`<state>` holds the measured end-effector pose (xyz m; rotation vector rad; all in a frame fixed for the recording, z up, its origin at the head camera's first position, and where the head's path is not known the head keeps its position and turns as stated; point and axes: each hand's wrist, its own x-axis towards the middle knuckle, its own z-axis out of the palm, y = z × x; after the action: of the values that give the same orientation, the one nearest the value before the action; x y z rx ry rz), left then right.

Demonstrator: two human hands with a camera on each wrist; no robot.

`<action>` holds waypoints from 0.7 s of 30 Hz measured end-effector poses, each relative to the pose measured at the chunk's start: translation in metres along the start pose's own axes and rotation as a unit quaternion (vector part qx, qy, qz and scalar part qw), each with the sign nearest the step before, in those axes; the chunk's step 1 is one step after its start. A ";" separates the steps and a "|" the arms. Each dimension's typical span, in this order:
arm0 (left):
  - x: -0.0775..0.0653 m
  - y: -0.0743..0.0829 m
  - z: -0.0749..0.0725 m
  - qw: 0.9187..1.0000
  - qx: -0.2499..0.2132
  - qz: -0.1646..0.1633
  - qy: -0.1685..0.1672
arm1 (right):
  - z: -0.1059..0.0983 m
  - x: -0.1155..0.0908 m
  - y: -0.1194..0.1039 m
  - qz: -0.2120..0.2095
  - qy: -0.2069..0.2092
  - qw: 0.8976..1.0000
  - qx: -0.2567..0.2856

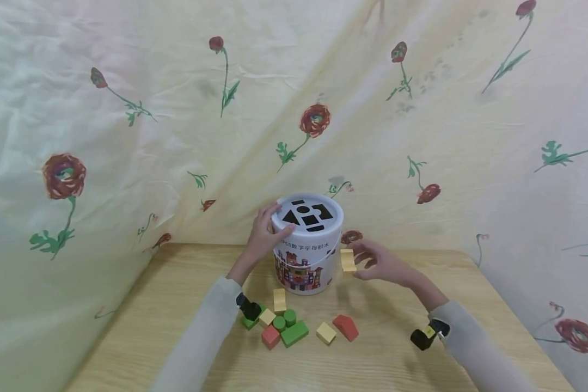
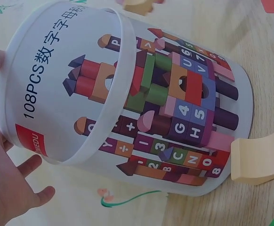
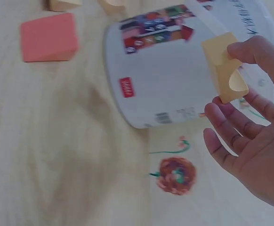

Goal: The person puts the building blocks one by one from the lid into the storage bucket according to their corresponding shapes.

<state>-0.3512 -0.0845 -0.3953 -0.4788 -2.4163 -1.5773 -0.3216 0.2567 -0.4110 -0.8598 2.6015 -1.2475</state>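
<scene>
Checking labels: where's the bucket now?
Head view: the bucket stands centre, towards the back of the table, behind the loose blocks, left hand on its rim.

I see pale, creased cloth (image 1: 269, 92) as backdrop | red flowers (image 1: 315, 121) and green leaves (image 1: 51, 243) printed across it | light wood-grain tabletop (image 1: 367, 370) below, its far edge meeting the cloth

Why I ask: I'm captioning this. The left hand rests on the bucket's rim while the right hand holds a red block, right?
Not red: the right wrist view shows the right hand holding a pale yellow block. The rest stands.
</scene>
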 end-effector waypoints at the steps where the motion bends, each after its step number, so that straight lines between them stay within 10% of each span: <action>1: 0.000 0.000 0.000 1.000 -0.001 0.001 0.000 | -0.004 0.000 -0.002 -0.002 0.000 1.000 -0.002; 21: -0.001 0.001 0.001 1.000 -0.004 0.004 0.001 | -0.078 0.007 -0.050 -0.031 0.053 0.997 -0.038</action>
<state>-0.3496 -0.0830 -0.3952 -0.4870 -2.4035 -1.5847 -0.3327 0.2811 -0.3220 -0.9190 2.7414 -1.2503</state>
